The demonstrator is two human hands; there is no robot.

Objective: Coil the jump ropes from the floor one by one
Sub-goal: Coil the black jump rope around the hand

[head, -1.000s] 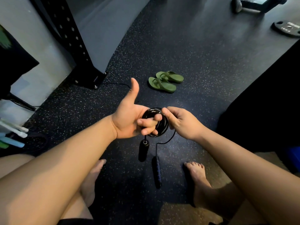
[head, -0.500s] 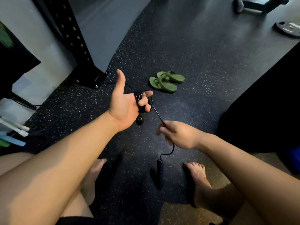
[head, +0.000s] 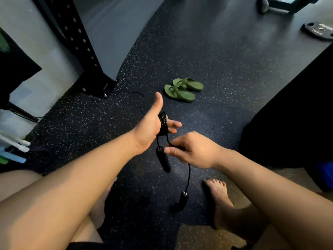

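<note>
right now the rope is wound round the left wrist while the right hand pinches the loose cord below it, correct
Not quite. The head view shows the rope wound round the fingers of the left hand, not its wrist. The right hand does pinch the loose cord below it.

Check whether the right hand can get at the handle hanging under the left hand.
Likely yes. The handle hangs right beside the right hand, nothing between them. That hand pinches the rope though, so it would have to let go first.
</note>
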